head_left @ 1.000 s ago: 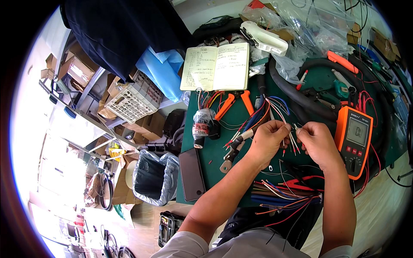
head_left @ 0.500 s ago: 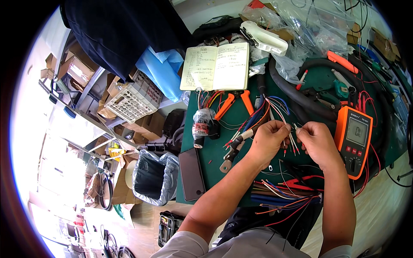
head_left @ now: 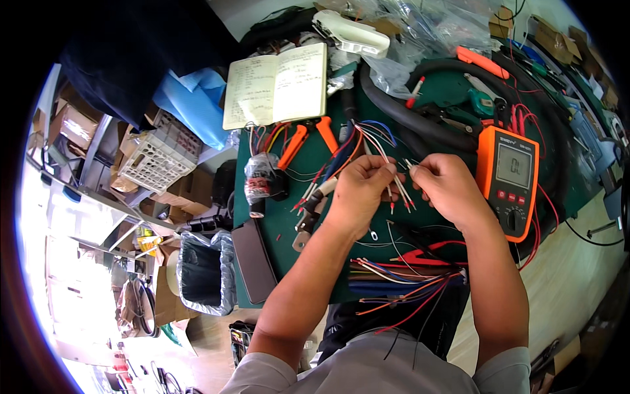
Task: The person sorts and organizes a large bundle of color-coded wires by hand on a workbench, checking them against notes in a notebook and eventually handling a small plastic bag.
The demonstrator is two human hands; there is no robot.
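Observation:
My left hand [head_left: 364,194] is closed in a pinch on a white wire [head_left: 377,146], one of a fan of wires spreading from a black cable [head_left: 349,105]. Several of these wires hang below its fingertips with red ends. Close by on the right, my right hand [head_left: 447,189] pinches something small, from which thin pale tips stick out; what it is I cannot make out. An orange multimeter [head_left: 509,184] lies right of this hand. Left of my left hand rest a crimping tool [head_left: 307,226] and orange-handled pliers [head_left: 327,134].
An open notebook [head_left: 275,88] lies at the back. Near the front edge is a bundle of coloured wires [head_left: 400,279], with red clip leads [head_left: 420,255] beside it. A dark phone-like slab [head_left: 254,262] lies at the left edge, above a lined bin [head_left: 226,289]. Thick black cable [head_left: 420,121] curves behind.
The whole view has shifted, so the table and both hands appear further left and higher. Both hands keep their pinches close together over the wires.

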